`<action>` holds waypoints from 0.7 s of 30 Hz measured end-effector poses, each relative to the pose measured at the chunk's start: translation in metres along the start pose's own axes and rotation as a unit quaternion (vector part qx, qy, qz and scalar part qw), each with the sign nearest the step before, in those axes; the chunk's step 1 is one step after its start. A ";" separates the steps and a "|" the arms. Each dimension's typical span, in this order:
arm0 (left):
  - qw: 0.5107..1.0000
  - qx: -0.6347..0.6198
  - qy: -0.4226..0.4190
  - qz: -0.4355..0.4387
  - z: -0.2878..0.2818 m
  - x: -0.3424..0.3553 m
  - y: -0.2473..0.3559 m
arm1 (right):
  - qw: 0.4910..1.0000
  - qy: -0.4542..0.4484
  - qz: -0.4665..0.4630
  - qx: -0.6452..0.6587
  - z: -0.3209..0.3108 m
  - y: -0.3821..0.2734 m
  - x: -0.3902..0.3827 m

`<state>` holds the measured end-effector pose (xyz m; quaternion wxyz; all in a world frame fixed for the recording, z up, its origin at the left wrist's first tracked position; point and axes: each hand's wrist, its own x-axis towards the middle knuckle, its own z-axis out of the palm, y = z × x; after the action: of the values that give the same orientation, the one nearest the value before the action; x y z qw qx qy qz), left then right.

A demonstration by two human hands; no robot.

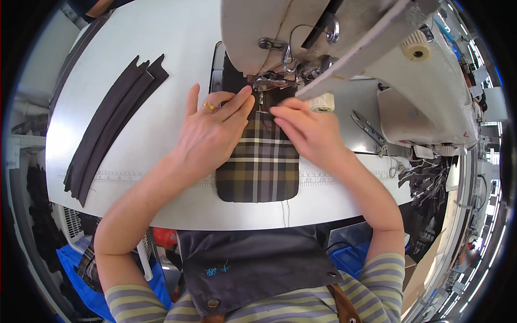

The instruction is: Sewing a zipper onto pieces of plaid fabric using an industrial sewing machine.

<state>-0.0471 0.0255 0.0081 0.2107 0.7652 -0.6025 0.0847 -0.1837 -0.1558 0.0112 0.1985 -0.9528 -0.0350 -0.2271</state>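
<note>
A plaid fabric piece (pixel 258 180) in black, grey, olive and white, with rounded near corners, lies under the sewing machine (pixel 301 37). Dark fabric joins it at the far end, beneath the presser foot (pixel 262 110). My left hand (pixel 212 132), wearing a ring, lies on the fabric's left side with fingers stretched out, their tips just left of the foot. On the other side, my right hand (pixel 309 129) has its thumb and fingers pinched close to the foot. What sits between those fingertips is too small to make out.
Dark fabric strips (pixel 116 126) lie at the left of the white table (pixel 134 199). Thread snips (pixel 369 129) rest right of the machine, near a bunch of dark scraps (pixel 428 177). A ruler strip runs across the table. Blue bins and a white basket (pixel 72 229) stand below its edge.
</note>
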 end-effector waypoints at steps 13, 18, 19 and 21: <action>0.963 -0.238 0.025 -0.121 0.003 0.007 -0.013 | 0.913 -0.071 0.290 0.278 -0.001 -0.009 0.016; 0.978 -0.180 0.030 -0.101 -0.002 0.012 -0.006 | 0.999 -0.023 0.006 -0.035 0.006 -0.003 0.012; 0.978 -0.179 0.031 -0.102 -0.001 0.010 -0.008 | 0.993 -0.095 0.056 0.044 -0.008 -0.010 0.010; 0.979 -0.173 0.032 -0.099 -0.001 0.007 -0.011 | 0.926 -0.266 0.094 0.250 -0.039 -0.032 -0.015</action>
<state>-0.0349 0.0218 0.0087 0.3661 0.7702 -0.5219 -0.0179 -0.2189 -0.1418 0.0481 0.4339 -0.8967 -0.0520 0.0709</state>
